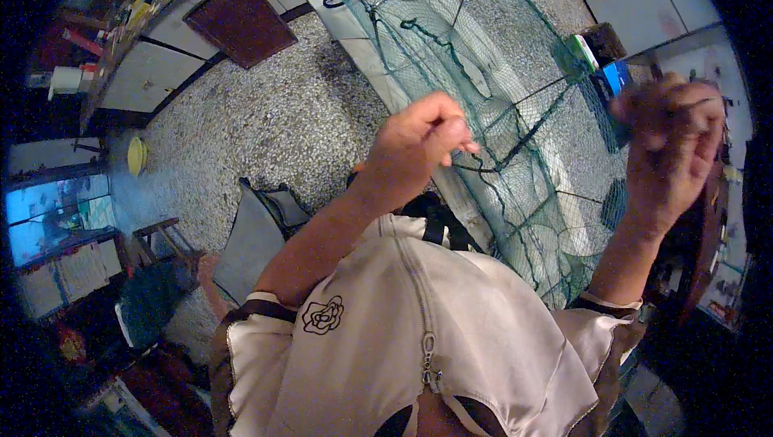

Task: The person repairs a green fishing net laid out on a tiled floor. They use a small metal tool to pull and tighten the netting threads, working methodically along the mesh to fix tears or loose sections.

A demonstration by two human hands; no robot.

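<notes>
A green mesh net trap [527, 231] with dark rods and cords stretches from the far middle down toward my right side. My left hand [420, 135] is closed in a pinch at the net's left edge, fingertips close to a dark cord. Whatever lies between those fingers is too small to make out. Raised to the right of the net, my right hand [672, 147] has its fingers curled in and is partly blurred. A thin dark line shows by its fingertips, but I cannot tell what it is.
Under the net lies a long pale sheet [354, 38] on the speckled floor [266, 107]. A grey stool-like seat [254, 231] stands left of me. Blue and green boxes [616, 77] sit beyond my right hand. A yellow basin [138, 156] is far left, and cabinets [149, 78] line the wall.
</notes>
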